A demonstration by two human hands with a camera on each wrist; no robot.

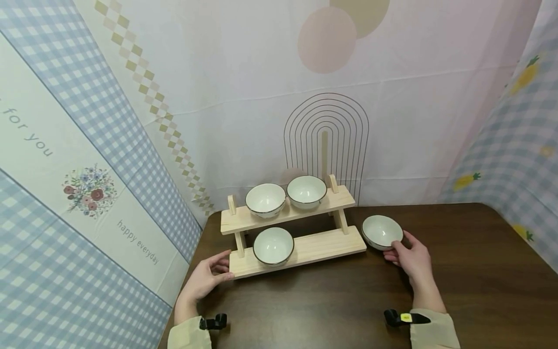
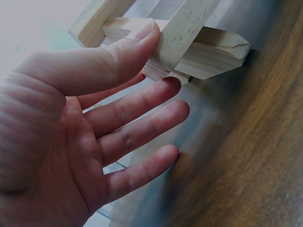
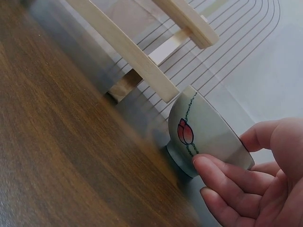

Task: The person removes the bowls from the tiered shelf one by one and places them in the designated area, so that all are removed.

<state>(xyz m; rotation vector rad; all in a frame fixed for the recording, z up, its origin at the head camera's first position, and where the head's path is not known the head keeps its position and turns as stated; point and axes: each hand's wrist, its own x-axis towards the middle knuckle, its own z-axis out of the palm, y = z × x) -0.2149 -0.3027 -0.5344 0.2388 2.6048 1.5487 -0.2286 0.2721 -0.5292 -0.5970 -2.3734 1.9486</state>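
A two-tier wooden shelf stands on the table, two white bowls with dark rims on its upper board and one bowl toward the left of its lower board. My left hand holds the left end of the lower board between thumb and index finger; its other fingers extend loosely below the wood in the left wrist view. At the shelf's right end, my right hand pinches another bowl by its near right side, thumb at the rim and fingers outside. A red flower bud decorates this bowl's outer wall.
The dark brown wooden table carries everything. A patterned cloth hangs right behind the shelf. Checked cloths hang at the left and right. Small upright pegs rise near the upper board's ends.
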